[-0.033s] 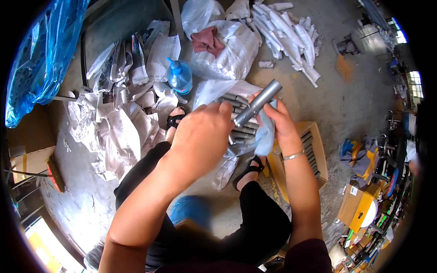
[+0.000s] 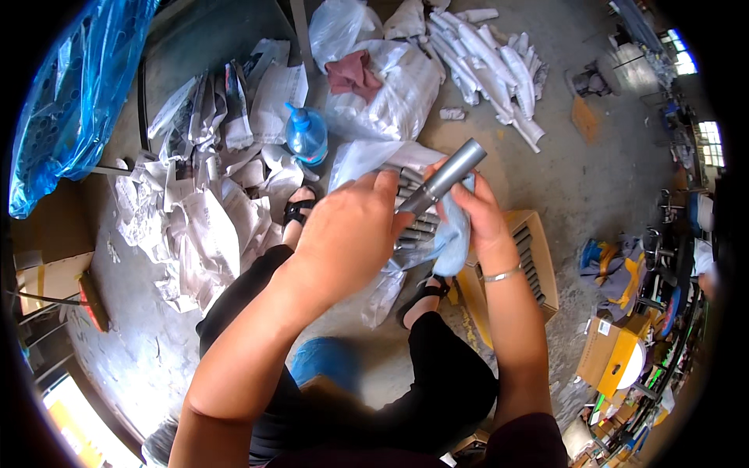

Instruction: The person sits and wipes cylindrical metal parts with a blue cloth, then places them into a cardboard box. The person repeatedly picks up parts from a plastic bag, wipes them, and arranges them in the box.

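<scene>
A grey metal tube [image 2: 452, 173] is held slantwise in front of me, its upper end pointing far right. My right hand [image 2: 482, 214] grips it through a light blue cloth [image 2: 452, 242] that hangs below the fingers. At the tube's lower end is my left hand [image 2: 351, 226], fingers closed on it; the back of the hand hides most of the grip. Beneath both hands, several similar tubes lie in a clear plastic bag [image 2: 355, 156]. An open cardboard box [image 2: 552, 277] with a row of tubes stands beside my right forearm.
Crumpled newspaper [image 2: 211, 226] spreads over the floor at left. A blue pump bottle [image 2: 307, 136] stands beyond my left hand. Farther off are a stuffed plastic bag [image 2: 398, 86] with a maroon cloth [image 2: 353, 76] and paper-wrapped rolls [image 2: 491, 66]. Cluttered shelving lines the right.
The tube's lower end, exposed beside my left hand before, now meets that hand's fingers. The tube and blue cloth have shifted slightly.
</scene>
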Demonstrator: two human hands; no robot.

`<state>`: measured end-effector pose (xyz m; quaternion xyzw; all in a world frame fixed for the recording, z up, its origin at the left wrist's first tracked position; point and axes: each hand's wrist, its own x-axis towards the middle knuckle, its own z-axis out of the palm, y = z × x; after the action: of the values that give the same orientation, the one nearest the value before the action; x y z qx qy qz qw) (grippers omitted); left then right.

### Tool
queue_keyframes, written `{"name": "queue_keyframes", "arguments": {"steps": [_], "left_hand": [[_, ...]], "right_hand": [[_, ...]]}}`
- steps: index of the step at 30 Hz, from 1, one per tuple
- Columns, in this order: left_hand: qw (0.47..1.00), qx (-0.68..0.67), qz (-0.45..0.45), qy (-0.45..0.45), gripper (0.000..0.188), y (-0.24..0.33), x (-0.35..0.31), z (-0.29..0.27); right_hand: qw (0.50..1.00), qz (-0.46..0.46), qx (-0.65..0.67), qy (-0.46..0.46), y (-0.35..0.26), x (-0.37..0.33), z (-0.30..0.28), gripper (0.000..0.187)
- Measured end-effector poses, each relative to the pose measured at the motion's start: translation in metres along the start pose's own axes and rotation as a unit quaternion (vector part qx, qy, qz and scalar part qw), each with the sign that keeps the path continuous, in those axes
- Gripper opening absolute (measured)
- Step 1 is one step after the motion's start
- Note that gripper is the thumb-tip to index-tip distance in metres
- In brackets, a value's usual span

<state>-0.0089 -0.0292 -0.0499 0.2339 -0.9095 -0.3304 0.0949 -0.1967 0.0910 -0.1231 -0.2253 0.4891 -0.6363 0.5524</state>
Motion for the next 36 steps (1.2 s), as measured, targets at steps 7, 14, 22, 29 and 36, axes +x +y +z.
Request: {"name": "queue_keyframes", "arguments": {"steps": [7, 14, 22, 29, 36], "left_hand": [[0.873, -0.468, -0.108, -0.085, 0.027, 0.022, 0.007, -0.025], [0.821, -0.563, -0.09, -0.038, 0.033, 0.036, 0.001, -0.003], [0.779, -0.622, -0.076, -0.016, 0.023, 0.051, -0.001, 0.005], [0.813, -0.571, -0.112, 0.035, 0.02, 0.03, 0.007, 0.004], [0.93, -0.349, -0.072, 0.088, 0.024, 0.04, 0.002, -0.003]], "right_hand": [[0.985, -0.097, 0.124, -0.076, -0.074, -0.022, 0.059, 0.063], [0.96, -0.219, 0.172, 0.013, -0.083, -0.048, 0.1, 0.071], [0.921, -0.176, 0.346, 0.019, -0.056, -0.085, 0.074, 0.069], [0.916, -0.05, 0.387, 0.097, -0.059, -0.085, 0.084, 0.063], [0.899, -0.081, 0.414, 0.122, -0.061, -0.091, 0.066, 0.064]]}}
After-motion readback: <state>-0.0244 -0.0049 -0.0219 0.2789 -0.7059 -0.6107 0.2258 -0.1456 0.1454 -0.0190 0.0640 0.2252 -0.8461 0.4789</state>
